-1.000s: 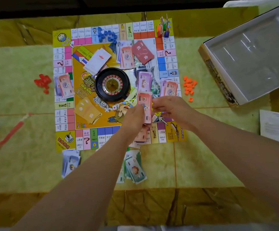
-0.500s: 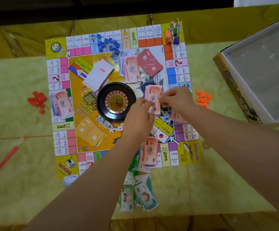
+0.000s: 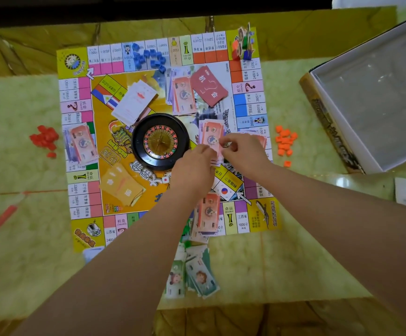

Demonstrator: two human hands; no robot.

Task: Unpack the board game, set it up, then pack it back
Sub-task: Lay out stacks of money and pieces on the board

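Green banknotes (image 3: 192, 272) lie off the game board's (image 3: 265, 214) near edge. Beyond them, the left hand (image 3: 194, 168) and right hand (image 3: 243, 151) both pinch a stack of pink banknotes (image 3: 210, 137) over the board, just right of the roulette wheel (image 3: 159, 141).

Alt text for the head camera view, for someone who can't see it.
Seen from above, a person's left hand and right hand pinch pink banknotes over a game board, right of a roulette wheel. Red pieces lie left of the board, orange pieces and an open box right.
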